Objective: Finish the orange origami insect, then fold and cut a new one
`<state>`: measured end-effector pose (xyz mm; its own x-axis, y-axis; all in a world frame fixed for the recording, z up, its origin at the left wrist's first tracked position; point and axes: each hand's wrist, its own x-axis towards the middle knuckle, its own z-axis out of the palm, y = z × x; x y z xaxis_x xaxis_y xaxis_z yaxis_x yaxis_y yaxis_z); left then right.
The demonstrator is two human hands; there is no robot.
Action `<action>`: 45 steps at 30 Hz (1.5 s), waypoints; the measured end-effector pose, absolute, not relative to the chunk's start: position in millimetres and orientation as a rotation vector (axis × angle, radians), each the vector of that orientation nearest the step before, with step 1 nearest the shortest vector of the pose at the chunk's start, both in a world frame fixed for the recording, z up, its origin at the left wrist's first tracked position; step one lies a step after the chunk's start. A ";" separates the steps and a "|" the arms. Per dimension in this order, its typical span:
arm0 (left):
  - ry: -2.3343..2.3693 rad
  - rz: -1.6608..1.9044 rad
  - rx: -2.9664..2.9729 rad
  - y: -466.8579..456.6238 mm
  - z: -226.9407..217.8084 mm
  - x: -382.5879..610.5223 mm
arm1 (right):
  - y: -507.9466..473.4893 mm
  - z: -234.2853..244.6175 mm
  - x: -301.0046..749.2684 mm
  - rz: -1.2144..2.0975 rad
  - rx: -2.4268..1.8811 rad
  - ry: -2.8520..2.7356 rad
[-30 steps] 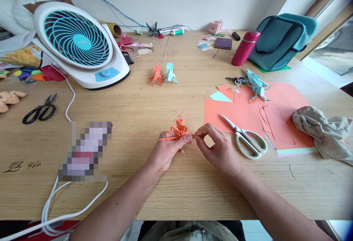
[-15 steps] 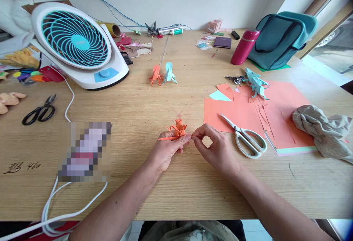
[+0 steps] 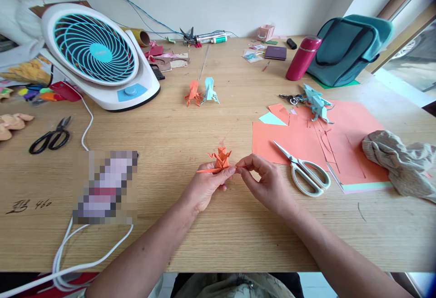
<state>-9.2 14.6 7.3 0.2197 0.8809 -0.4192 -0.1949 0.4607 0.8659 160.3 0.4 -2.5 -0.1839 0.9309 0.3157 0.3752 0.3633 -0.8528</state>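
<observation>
An orange origami figure (image 3: 223, 156) with thin curled limbs is pinched in my left hand (image 3: 208, 186), thumb on top and fingers curled beneath. One long pointed limb sticks out to the left over the hand. My right hand (image 3: 264, 182) is closed at the thumb and forefinger on the tip of a thin orange limb at the figure's right side. Part of the figure's lower body is hidden by my left thumb. White-handled scissors (image 3: 309, 177) lie just right of my right hand, their blades partly over orange paper sheets (image 3: 272, 141).
Finished-looking orange (image 3: 193, 92) and light-blue origami figures (image 3: 210, 90) stand farther back. A larger blue origami figure (image 3: 317, 102) rests on the paper by some keys (image 3: 289, 99). Around lie a fan (image 3: 98, 52), black scissors (image 3: 51, 139), a pink bottle (image 3: 303, 59), a grey cloth (image 3: 397, 161) and white cables (image 3: 98, 261).
Both hands stay almost where they were, still on the orange figure. My right fingers have shifted very slightly at the limb's tip. The whole view has moved a touch.
</observation>
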 end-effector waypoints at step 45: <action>1.115 0.940 1.151 16.7 3.8 -14.8 | 2.8 -2.9 169.3 0.643 -1.040 -1.940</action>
<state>-14.8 16.7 3.8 0.2094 0.9624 -0.1731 -0.0082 0.1788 0.9839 169.3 2.8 -2.9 -0.3199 0.8477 0.4232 0.4271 0.5277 -0.7343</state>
